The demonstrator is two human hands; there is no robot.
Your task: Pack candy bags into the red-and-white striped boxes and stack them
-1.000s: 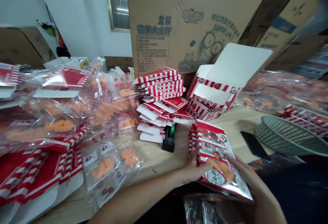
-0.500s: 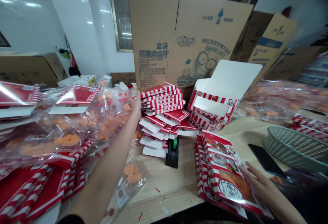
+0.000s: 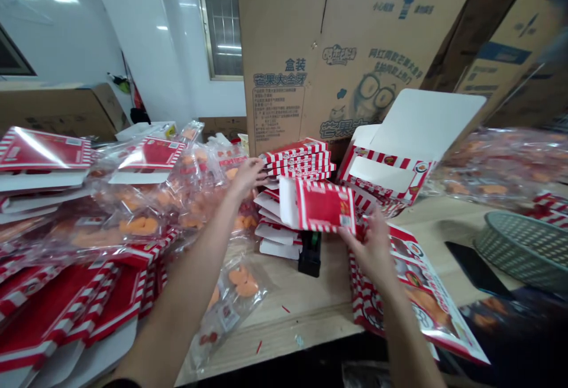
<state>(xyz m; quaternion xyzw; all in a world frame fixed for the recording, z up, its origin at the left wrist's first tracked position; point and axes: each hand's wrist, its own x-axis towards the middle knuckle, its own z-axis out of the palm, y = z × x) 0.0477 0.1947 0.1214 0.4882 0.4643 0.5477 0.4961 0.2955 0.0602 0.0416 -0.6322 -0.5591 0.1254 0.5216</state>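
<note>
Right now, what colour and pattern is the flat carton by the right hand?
Carton: red face, red-and-white striped edges; best in the head view.

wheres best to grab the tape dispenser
Probably by its black base from the front: the tape dispenser stands upright on the table, with the carton stack at its left and the red carton in the right hand above it.

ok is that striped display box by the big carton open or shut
Open: the striped display box has its white lid raised, its inside showing.
</note>
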